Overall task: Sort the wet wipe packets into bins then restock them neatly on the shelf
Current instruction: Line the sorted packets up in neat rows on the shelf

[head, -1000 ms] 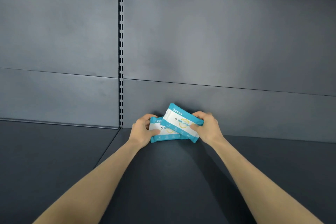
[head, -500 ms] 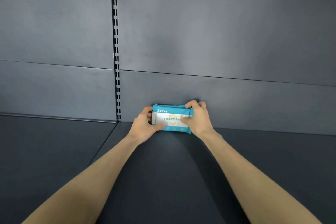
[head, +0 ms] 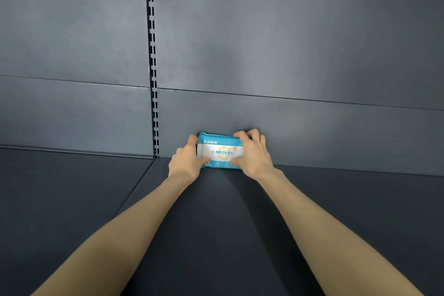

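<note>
My left hand and right hand each have a grip on the wet wipe packets, thumbs on the front face and fingers curled round the ends. The packets stand on edge at my 12 o'clock, at the rear of the shelf and against the back panel. The slotted upright rises at their 9 o'clock.

The packs are soft and stand on a narrow edge, so if I let go unevenly I expect the front one to tip toward me or slide out of line. Squeezing too hard could buckle it.

The white band reads 酒精卫生湿巾 over a yellow shield. The small brand line on the teal strip above is too fine to read.
</note>
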A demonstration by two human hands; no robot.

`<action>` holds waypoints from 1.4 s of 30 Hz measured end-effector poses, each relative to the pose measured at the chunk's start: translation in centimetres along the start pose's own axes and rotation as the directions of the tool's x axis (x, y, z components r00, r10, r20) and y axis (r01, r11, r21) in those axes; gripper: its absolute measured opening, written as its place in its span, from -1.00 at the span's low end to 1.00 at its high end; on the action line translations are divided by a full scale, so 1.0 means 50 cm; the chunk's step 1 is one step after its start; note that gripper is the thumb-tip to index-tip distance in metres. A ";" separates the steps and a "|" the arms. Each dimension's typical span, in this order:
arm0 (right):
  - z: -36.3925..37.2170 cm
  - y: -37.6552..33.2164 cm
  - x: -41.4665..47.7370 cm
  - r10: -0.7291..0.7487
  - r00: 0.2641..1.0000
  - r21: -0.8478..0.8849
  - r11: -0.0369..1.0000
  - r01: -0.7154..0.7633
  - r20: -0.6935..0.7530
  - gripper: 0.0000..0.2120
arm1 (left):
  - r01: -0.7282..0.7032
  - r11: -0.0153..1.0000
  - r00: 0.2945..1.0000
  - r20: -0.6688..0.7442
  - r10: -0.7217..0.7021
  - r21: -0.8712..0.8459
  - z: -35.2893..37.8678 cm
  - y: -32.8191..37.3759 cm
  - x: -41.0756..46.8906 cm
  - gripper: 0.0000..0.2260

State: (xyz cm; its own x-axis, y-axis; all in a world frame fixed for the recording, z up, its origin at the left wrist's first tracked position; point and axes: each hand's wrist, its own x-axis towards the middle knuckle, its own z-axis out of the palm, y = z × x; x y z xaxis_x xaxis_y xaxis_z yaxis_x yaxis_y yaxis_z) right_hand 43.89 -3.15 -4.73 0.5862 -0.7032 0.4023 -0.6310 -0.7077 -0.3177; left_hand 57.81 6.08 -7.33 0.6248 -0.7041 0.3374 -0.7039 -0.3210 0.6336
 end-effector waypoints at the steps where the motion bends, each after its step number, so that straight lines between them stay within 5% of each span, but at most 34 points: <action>1: -0.001 -0.003 0.000 -0.003 1.000 -0.011 1.000 0.003 0.002 -0.40 | 0.001 1.000 1.000 -0.005 -0.001 0.011 0.000 0.001 0.000 -0.67; 13: -0.077 -0.028 -0.024 0.018 0.998 -0.073 0.997 -0.014 0.053 -0.41 | -0.013 1.000 0.985 0.171 0.008 0.026 -0.061 0.016 -0.030 -0.47; 22: -0.250 -0.024 -0.125 0.030 0.997 -0.002 1.000 -0.030 -0.066 -0.51 | -0.321 0.901 0.945 0.163 0.284 0.292 -0.193 0.145 -0.124 -0.42; 32: -0.458 0.042 -0.353 -0.020 0.984 -0.031 0.999 0.014 -0.175 -0.55 | -0.504 0.789 0.855 0.076 0.513 0.351 -0.253 0.340 -0.346 -0.47; 42: -0.551 0.276 -0.709 -0.090 0.990 -0.031 0.996 0.087 -0.107 -0.55 | -0.521 0.802 0.843 0.030 0.536 0.293 -0.090 0.511 -0.718 -0.49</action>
State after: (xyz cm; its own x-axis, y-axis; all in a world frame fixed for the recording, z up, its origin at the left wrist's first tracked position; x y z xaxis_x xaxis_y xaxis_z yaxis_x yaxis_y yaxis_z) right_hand 0.42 13.89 0.27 0.5828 -0.6256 0.5187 -0.5931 -0.7637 -0.2547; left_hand 18.90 26.00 -0.10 0.1391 -0.7852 0.6034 -0.9887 -0.0762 0.1288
